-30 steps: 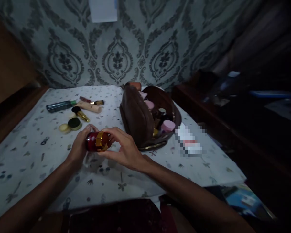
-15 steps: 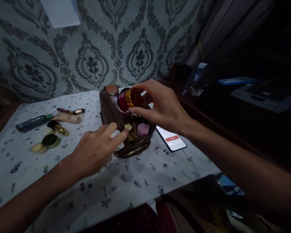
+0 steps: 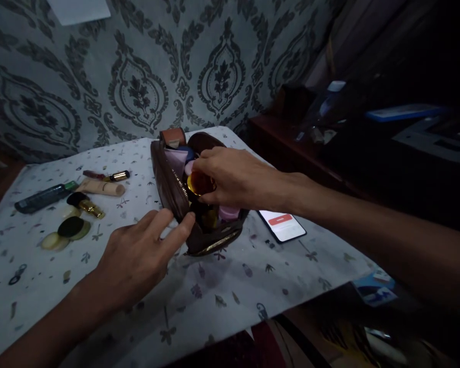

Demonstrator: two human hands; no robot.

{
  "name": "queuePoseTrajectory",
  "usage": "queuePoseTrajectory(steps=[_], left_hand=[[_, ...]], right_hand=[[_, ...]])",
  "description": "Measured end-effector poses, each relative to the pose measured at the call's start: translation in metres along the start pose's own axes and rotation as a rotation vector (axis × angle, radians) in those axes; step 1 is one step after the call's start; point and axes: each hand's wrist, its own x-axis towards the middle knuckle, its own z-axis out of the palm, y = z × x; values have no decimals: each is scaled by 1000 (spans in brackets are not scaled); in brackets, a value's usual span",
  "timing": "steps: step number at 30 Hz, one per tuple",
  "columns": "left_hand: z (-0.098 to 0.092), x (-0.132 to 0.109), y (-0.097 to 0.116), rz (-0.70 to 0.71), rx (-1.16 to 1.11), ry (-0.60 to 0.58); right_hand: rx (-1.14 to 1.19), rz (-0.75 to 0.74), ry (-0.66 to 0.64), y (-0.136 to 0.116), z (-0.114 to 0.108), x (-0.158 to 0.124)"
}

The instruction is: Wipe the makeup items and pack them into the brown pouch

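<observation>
A brown zippered makeup bag (image 3: 164,181) lies open on the patterned cloth, with a lilac tube (image 3: 177,161), a dark blue round item (image 3: 187,152) and a pink item (image 3: 229,212) inside. My right hand (image 3: 230,176) reaches into the bag's mouth, its fingers closed around a jar (image 3: 200,182) with a gold, amber-looking end facing up. The bag's far contents are partly hidden behind this hand. My left hand (image 3: 141,245) grips the near left rim of the bag, index finger on the edge; part of its grip is hidden.
On the cloth (image 3: 138,317) at left lie a dark green bottle (image 3: 44,198), a beige tube (image 3: 102,187), a lipstick (image 3: 117,176), a makeup brush (image 3: 86,204) and a round compact (image 3: 74,227). A lit phone (image 3: 285,226) lies right of the bag. Patterned wall covering hangs behind.
My right hand has lowered the jar from above the bag into its opening, and the jar has turned. My left hand stays at the bag's rim. The view has shifted slightly.
</observation>
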Motion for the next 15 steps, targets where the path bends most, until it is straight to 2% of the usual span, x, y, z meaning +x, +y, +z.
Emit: queuePoseTrajectory(steps=[8, 12, 15], left_hand=[[-3, -4, -3, 8, 4, -63], [-7, -6, -6, 35, 27, -90], [-6, -8, -7, 48, 26, -107]], right_hand=[[-263, -2, -40, -4, 5, 1], [-201, -16, -66, 0, 5, 1], [-105, -26, -7, 7, 6, -2]])
